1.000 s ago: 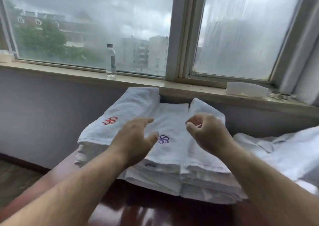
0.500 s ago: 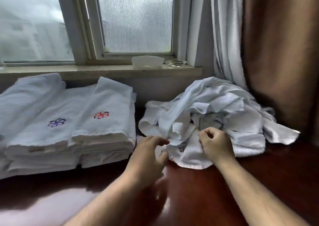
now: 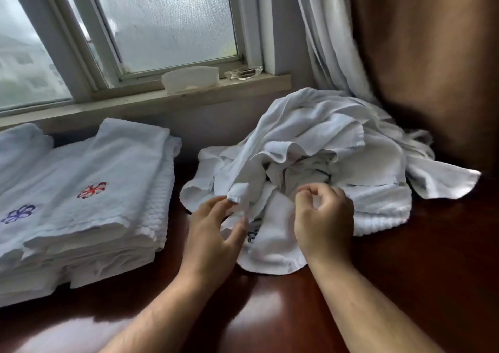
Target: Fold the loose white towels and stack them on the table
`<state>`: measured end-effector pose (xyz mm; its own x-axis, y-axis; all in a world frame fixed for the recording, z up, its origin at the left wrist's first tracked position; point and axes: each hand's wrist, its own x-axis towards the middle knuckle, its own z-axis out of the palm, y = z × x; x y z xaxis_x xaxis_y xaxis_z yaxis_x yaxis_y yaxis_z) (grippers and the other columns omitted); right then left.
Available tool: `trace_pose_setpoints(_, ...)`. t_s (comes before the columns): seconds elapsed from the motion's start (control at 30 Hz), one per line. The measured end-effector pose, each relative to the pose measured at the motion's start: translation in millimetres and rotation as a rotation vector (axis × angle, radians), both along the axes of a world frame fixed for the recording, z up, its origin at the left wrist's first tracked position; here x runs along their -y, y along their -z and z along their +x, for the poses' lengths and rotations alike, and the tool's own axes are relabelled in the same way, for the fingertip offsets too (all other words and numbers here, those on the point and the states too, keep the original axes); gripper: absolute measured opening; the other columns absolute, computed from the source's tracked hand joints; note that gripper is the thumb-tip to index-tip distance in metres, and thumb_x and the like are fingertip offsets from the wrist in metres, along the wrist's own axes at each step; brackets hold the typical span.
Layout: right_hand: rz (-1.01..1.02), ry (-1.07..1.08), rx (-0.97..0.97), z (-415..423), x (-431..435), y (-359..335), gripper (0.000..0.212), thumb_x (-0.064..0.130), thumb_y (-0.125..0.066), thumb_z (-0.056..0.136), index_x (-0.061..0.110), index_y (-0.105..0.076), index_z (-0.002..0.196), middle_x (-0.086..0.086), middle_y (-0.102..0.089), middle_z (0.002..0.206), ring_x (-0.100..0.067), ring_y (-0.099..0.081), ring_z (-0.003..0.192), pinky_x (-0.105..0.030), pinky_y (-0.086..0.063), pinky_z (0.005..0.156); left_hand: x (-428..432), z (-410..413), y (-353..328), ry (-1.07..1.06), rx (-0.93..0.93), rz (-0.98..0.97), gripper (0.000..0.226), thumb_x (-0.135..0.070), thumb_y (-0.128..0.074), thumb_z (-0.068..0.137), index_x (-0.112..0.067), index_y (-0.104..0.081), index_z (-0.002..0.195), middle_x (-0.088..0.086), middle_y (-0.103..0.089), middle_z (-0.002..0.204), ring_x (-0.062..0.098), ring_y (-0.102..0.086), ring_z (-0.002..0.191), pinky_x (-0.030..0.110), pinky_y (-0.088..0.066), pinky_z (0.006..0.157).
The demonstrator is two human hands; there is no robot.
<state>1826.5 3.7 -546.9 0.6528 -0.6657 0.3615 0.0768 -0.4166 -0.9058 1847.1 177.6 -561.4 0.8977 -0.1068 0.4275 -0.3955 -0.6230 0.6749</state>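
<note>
Towel pile (image 3: 326, 134): one | folded stacks (image 3: 113, 163): three | left grip (image 3: 213, 235) spread, touching pile | right grip (image 3: 324, 217) curled, hold unclear

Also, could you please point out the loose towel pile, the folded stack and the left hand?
loose towel pile (image 3: 318, 120), head view, top of heap.
folded stack (image 3: 121, 161), head view, top towel's face.
left hand (image 3: 213, 239), head view, back of hand.

Frosted window (image 3: 167, 20), brown curtain (image 3: 421, 64)

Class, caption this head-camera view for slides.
Left hand and right hand reach into a crumpled heap of loose white towels on a dark wooden table beside folded stacks.
</note>
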Motion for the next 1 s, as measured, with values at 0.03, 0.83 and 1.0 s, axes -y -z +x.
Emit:
trace_pose_setpoints(0.03, 0.023, -0.008, -0.003, 1.5, 0.9, 0.6, 0.014, 0.015, -0.060, 0.089, 0.020, -0.073, 0.087, -0.004, -0.068, 0.101, -0.026, -0.057, 0.108, -0.044, -0.046, 0.095, 4.7, 7.8, -0.6, 0.003, -0.001, -0.003, 0.039, -0.042, -0.066, 0.088, -0.036, -0.061, 0.126, -0.024, -0.042, 0.132, -0.017, -0.034, 0.121, 0.002, -0.027, 0.096)
trace_pose_setpoints(0.83, -0.038, -0.337, -0.024, 7.6, -15.2, -7.9, 0.027, 0.045, -0.050, 0.084, 0.025, -0.068, 0.084, 0.010, -0.069, 0.082, -0.005, -0.063, 0.073, -0.016, -0.047, 0.063, -11.1, 51.7, 5.1, 0.081, -0.270, 0.114, 0.060, -0.046, -0.021, 0.086, -0.032, -0.074, 0.110, 0.008, -0.039, 0.157, 0.029, -0.028, 0.145, 0.051, -0.028, 0.116)
trace_pose_setpoints(1.0, 0.126, -0.482, -0.068, 30.8, -36.5, -10.7, 0.037, 0.047, -0.046, 0.090, 0.020, -0.070, 0.084, -0.002, -0.075, 0.077, -0.015, -0.071, 0.071, -0.026, -0.053, 0.065, -10.0, 48.1, 6.3, 0.034, -0.255, 0.173, 0.035, -0.042, -0.029, 0.089, -0.025, -0.059, 0.083, 0.003, -0.060, 0.123, 0.031, -0.051, 0.115, 0.050, -0.043, 0.097)
